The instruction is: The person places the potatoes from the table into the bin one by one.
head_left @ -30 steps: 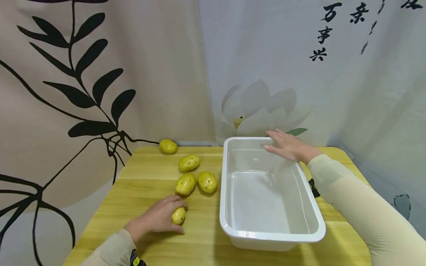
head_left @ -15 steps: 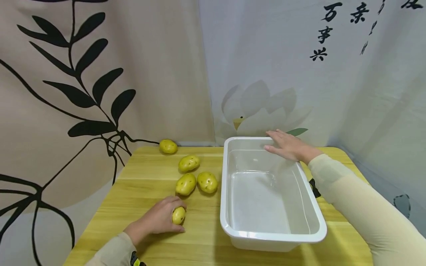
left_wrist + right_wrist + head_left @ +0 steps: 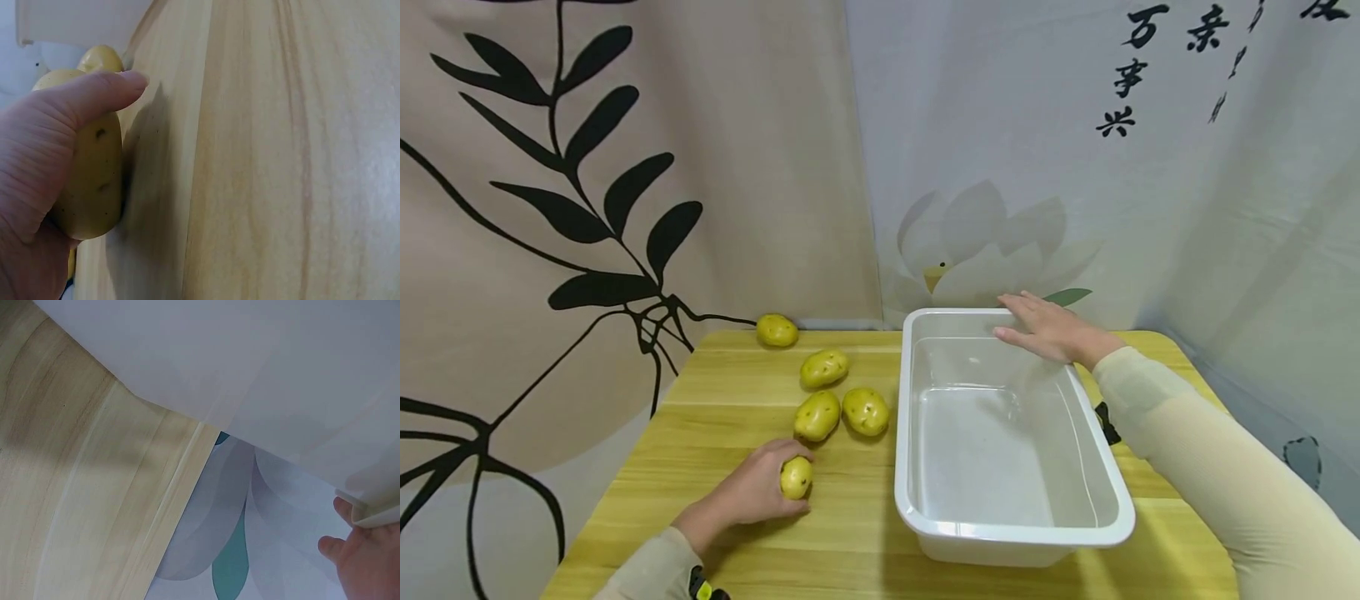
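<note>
In the head view, my left hand grips a yellow potato at the front left of the table. The left wrist view shows the thumb across that potato, whose shadow falls on the wood beside it. My right hand rests on the far right corner of a deep white plastic bin, fingers reaching past the rim and thumb on the inner side. From the right wrist, this hand appears at the bin's rim. Inside, the bin holds nothing.
Two potatoes lie side by side beyond my left hand, one left of the other. Behind them lies another potato, and one more sits at the table's back edge. A printed curtain hangs behind.
My left hand has shifted slightly left with its potato, which shows more of its end. The right hand and the bin have stayed in place.
</note>
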Motion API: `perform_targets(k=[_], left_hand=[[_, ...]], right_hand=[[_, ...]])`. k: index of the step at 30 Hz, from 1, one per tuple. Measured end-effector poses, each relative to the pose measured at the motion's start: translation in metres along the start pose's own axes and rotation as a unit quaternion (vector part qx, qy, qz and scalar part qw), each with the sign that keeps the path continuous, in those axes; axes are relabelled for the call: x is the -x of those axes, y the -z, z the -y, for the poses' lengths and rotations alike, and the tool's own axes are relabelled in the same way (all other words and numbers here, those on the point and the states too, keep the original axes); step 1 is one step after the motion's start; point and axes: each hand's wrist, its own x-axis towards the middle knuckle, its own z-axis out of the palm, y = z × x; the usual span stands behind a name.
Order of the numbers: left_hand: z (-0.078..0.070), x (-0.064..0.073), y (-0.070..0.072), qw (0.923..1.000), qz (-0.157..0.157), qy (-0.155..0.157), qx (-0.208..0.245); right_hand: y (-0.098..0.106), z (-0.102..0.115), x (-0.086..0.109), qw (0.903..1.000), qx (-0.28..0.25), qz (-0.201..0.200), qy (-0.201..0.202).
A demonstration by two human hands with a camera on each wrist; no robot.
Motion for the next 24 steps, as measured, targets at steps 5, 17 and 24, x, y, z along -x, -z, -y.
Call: perform_targets(k=[5,17,24], left_hand=[[-0.004,0.0,0.002,0.9997,-0.012,0.009,0.019],[-0.036,-0.012,0.014,0.9977,-0.054,-0.023,0.033],[-0.059,-0.018,0.027,0.9968,-0.059,-0.028,0.046]], right_hand=[[0.0,0.0,-0.001,1.0,0.001,0.003,-0.003],[-0.001,-0.002,0.0,0.9999,0.009,0.013,-0.003],[0.0,0.0,0.001,0.9998,0.016,0.011,-0.002]])
